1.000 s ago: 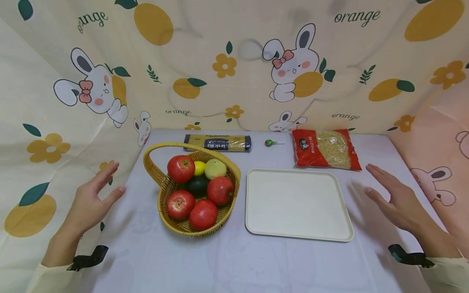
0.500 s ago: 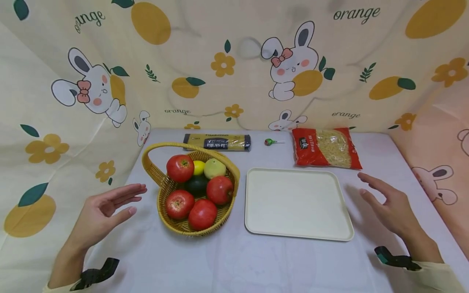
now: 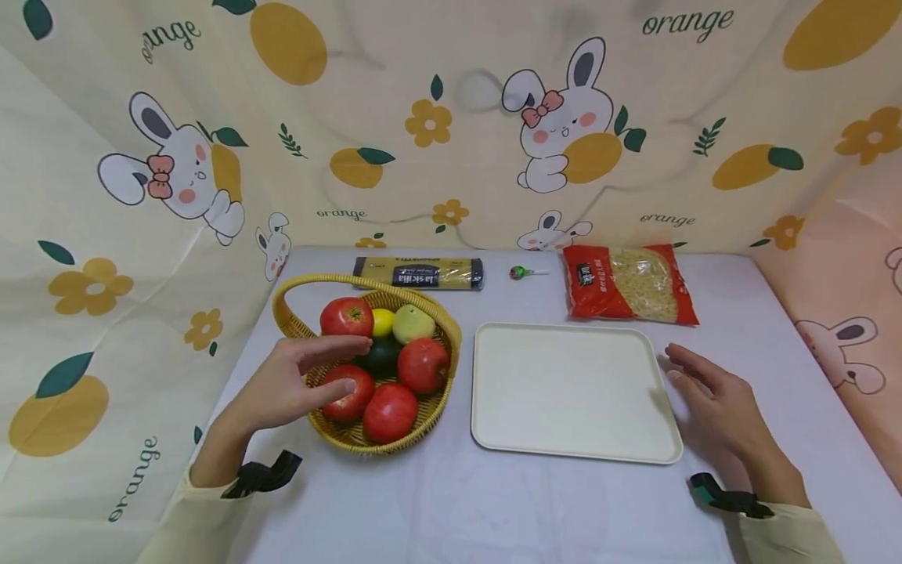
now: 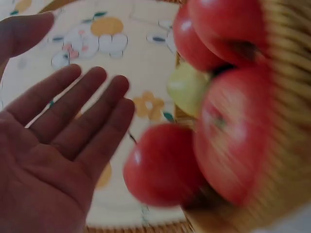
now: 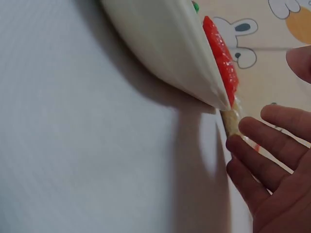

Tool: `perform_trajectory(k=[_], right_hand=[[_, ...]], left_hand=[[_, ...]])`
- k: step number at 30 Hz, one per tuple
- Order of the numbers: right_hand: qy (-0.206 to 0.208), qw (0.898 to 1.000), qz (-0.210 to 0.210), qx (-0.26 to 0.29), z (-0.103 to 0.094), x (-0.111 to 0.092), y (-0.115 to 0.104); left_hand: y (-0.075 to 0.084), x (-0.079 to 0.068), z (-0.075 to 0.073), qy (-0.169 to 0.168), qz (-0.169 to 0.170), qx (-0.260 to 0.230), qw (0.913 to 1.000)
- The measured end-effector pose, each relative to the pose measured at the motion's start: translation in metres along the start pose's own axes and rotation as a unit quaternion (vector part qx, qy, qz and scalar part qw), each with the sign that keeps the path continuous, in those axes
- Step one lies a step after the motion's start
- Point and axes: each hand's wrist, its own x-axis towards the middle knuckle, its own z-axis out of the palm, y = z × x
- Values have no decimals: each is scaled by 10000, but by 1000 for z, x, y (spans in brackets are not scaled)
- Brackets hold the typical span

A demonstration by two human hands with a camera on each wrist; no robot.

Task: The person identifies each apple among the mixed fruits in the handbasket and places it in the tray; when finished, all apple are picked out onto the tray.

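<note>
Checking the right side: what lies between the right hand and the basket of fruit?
The cream tray, with nothing on it, lies between the right hand and the basket; the head view shows it best.

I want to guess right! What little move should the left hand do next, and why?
Probably lower a bit and curl its fingers round the red apple at the near left of the basket. The left hand hovers open just over that fruit and holds nothing, while the right hand waits open beside the tray.
</note>
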Motion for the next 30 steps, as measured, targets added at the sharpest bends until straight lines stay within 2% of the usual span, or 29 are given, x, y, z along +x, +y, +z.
perform_trajectory(k=[4, 8, 14, 22, 30], right_hand=[[147, 9996, -170, 162, 5, 3, 3], [196, 9993, -158, 264, 7, 5, 4], [61, 9995, 4, 301, 9, 8, 2], [-185, 9981, 291, 504, 13, 20, 3], [-254, 9988, 306, 278, 15, 23, 3]], left_hand=[[11, 27, 8, -336, 25, 607, 9976], [21, 49, 18, -764, -125, 1256, 9891], [28, 72, 34, -1369, -337, 1584, 9773], [23, 83, 50, -2045, -490, 1704, 9627], [25, 89, 56, -2090, -889, 1885, 9554]])
